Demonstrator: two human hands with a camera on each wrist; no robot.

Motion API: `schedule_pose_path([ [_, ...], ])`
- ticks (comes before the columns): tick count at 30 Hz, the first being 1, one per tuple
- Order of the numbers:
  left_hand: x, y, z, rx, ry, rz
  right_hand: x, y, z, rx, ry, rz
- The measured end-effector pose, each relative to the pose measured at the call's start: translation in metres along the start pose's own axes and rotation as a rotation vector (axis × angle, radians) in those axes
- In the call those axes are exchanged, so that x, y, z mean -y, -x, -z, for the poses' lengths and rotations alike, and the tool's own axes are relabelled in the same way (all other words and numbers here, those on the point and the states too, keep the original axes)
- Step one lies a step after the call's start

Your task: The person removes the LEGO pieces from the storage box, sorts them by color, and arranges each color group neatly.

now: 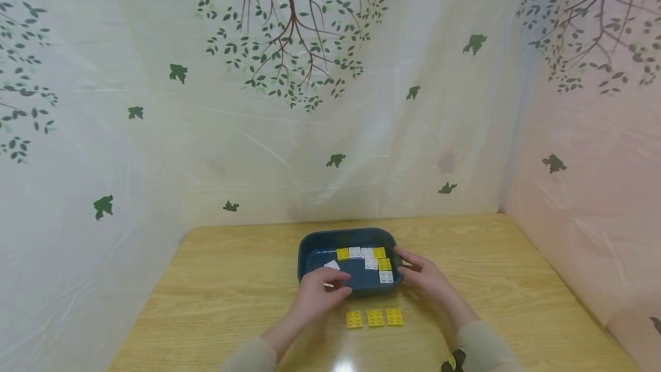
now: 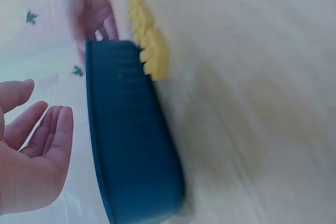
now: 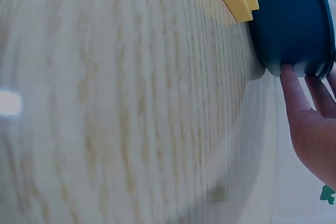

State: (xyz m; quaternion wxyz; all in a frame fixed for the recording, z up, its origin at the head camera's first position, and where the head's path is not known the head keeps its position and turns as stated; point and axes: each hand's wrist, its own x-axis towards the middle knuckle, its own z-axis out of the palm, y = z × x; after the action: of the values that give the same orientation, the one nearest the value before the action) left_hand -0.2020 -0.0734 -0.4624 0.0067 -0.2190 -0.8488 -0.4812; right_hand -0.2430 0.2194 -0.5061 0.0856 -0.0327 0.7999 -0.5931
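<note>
A dark blue tray [image 1: 351,290] stands on the table with white and yellow toy bricks inside. My left hand [image 1: 321,291] hovers over its front left part; the left wrist view shows the fingers loosely bent with nothing between them. Just beyond those fingers lies a tilted white brick [image 1: 332,265]. At the tray's right end, the fairly straight fingers of my right hand [image 1: 426,277] touch the outer wall. Along the right and far sides sit more bricks, among them a yellow brick [image 1: 384,264] and a white brick [image 1: 386,276].
Three yellow bricks [image 1: 375,318] lie in a row on the wooden table [image 1: 217,297], in front of the tray. A pale curtain [image 1: 330,200] printed with branches and birds hangs behind the table and at both sides. A dark object [image 1: 454,360] shows by the right sleeve.
</note>
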Motion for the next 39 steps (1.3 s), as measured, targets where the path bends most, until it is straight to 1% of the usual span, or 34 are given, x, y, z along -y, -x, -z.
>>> schedule_pose_path([
  [4, -0.002, -0.016, 0.0, -0.026, -0.008, 0.033, 0.0, 0.0, -0.001, -0.005, 0.0, -0.007],
  [7, 0.001, -0.027, 0.0, -0.04, -0.015, 0.063, -0.001, 0.001, -0.001, -0.007, 0.005, -0.009],
  [9, 0.003, -0.035, -0.001, -0.053, -0.011, 0.072, -0.001, 0.001, -0.001, -0.008, 0.005, -0.009],
  [16, 0.021, -0.061, -0.001, -0.083, 0.007, 0.15, 0.0, 0.002, -0.002, 0.001, 0.001, -0.002],
  [18, 0.027, -0.067, -0.002, -0.085, 0.004, 0.161, 0.0, 0.003, -0.002, 0.01, 0.003, 0.006],
  [20, 0.032, -0.072, -0.002, -0.084, 0.004, 0.152, 0.0, 0.003, -0.002, 0.003, -0.003, 0.001],
  [25, 0.041, -0.082, -0.002, -0.072, -0.011, 0.157, 0.0, 0.003, -0.002, -0.005, -0.002, -0.002],
  [29, 0.048, -0.088, -0.005, -0.066, -0.003, 0.178, 0.001, 0.002, -0.002, -0.01, 0.008, 0.005],
  [33, 0.053, -0.091, -0.007, -0.055, 0.009, 0.197, 0.001, 0.001, -0.002, -0.012, 0.007, 0.002],
  [36, 0.056, -0.093, -0.009, -0.04, -0.001, 0.203, 0.001, 0.001, -0.002, -0.017, 0.001, -0.005],
  [39, 0.06, -0.092, -0.011, -0.017, -0.015, 0.223, 0.0, 0.001, -0.002, -0.012, -0.006, 0.003],
])
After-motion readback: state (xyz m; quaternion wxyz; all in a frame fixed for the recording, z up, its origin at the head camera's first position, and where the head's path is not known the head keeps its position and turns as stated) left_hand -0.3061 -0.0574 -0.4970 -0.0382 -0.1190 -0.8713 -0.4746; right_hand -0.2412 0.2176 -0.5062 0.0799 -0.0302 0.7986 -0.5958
